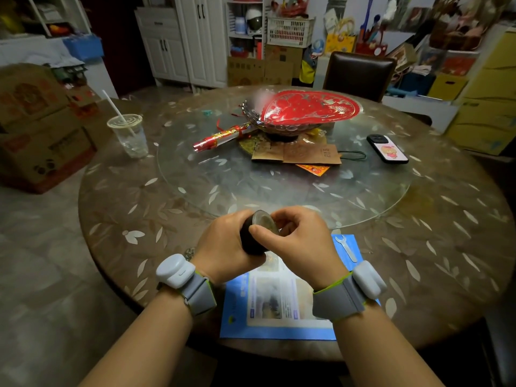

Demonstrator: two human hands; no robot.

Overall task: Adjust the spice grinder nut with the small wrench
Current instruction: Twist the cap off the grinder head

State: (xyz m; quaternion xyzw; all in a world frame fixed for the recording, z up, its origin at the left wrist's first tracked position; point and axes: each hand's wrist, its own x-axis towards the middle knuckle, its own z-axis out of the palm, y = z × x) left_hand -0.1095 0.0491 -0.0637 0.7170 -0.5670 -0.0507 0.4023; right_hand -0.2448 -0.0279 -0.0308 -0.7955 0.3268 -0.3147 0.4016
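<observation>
Round table [117,227], brown leaf-pattern top, with a glass turntable [223,180] set on its middle. On the turntable: a glass bowl [279,129] carrying a red paper-cut sheet [310,107], brown paper bags [296,155] beneath the bowl, a red foil roll [223,138] lying to the bowl's left, and a phone [387,148] face-down at the right. A clear plastic cup [131,138] with lid and straw stands off the turntable, at the table's far left.

Near edge, under my forearms: a blue printed sheet [279,331] lying flat. The small wrench [346,248] lies flat on the sheet's far right corner, just beside my right hand and not touched by it.

My left hand [223,244] wraps around the dark body of the spice grinder [251,238], fingers curled behind it, holding it above the sheet and tilted so its round end faces up and to the right. My right hand [301,241] meets that end: thumb lies across the rim, fingers are curled narrow over the far side. The nut itself is hidden by my fingers; cannot tell whether they pinch it.

Both wrists carry grey straps with white sensor modules.
</observation>
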